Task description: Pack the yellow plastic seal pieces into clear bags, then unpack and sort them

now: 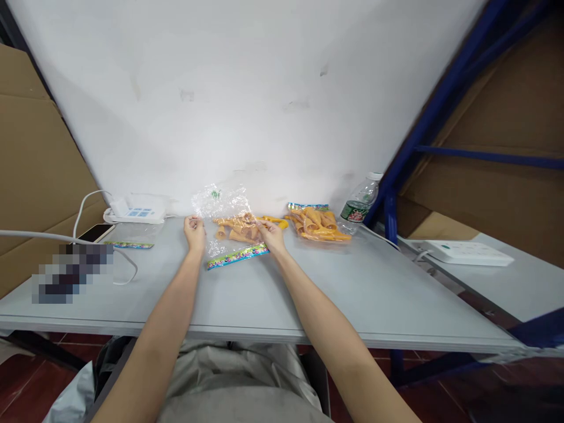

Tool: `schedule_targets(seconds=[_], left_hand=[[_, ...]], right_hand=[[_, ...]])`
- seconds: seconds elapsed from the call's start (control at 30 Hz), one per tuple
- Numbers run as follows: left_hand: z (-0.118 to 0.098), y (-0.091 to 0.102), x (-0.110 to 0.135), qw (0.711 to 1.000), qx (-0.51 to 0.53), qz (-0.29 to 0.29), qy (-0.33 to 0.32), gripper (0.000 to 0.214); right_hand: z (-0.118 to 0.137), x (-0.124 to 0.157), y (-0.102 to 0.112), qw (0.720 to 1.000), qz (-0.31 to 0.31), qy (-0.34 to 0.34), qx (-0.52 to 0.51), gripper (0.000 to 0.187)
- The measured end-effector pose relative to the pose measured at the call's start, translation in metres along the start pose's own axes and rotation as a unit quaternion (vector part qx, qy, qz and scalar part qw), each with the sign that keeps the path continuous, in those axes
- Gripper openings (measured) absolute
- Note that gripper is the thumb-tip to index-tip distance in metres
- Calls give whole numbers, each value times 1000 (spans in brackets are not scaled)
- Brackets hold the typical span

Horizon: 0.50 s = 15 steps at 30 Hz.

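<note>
- Left hand (195,232): fingers are curling inward, nearly closed, and are pinching the left edge of the clear bag.
- Right hand (269,235): thumb and fingers are closing together on the bag's right side, above its printed strip.
- Clear bag (215,202): is standing tilted between the two hands over the middle of the table, its printed strip (238,257) running along the edge nearer the person.
- Orange horn-shaped pieces (242,229): are showing through the clear film; whether each is lying inside or behind it, one cannot tell. A few are reaching past the right hand's fingertips.
- Filled bag (318,224): is lying to the right of the right hand, holding similar orange pieces, its blue strip facing the wall (282,106).
- Plastic bottle (362,200): is leaning beyond the filled bag, white cap up, green label showing.
- Flat bag (130,242): is lying at the left, its coloured strip toward the person.
- Phone (94,234): is resting just left of the flat bag.
- White power strip (140,215): is sitting against the wall, behind the flat bag.
- Second power strip (469,254): is lying on a separate surface at far right.
- Grey table (247,305): is bearing the bags, bottle and phone.
</note>
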<state>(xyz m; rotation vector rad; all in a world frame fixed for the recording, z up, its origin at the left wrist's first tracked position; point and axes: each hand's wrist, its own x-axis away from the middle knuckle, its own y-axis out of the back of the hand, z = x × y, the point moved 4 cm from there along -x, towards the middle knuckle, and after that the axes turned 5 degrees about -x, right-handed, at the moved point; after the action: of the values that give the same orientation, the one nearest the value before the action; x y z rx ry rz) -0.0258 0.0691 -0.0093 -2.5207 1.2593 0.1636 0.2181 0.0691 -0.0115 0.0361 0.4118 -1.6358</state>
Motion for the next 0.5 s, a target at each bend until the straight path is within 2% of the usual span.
schedule_targets(seconds=[0.2,0.33,0.43,0.5], left_hand=[[-2,-2,2,997,49,28,62,18],[-4,0,3,995,54,39,70,22],[-1,-4,5,990,52,95,95,28],[0,-9,7,983,48,142,110,30]], right_hand=[[4,1,1,1000,-3,0,-14,39],[5,4,0,998,24,-45,-34,35],[4,5,0,995,49,-75,-45,41],[3,4,2,995,43,-72,-50,39]])
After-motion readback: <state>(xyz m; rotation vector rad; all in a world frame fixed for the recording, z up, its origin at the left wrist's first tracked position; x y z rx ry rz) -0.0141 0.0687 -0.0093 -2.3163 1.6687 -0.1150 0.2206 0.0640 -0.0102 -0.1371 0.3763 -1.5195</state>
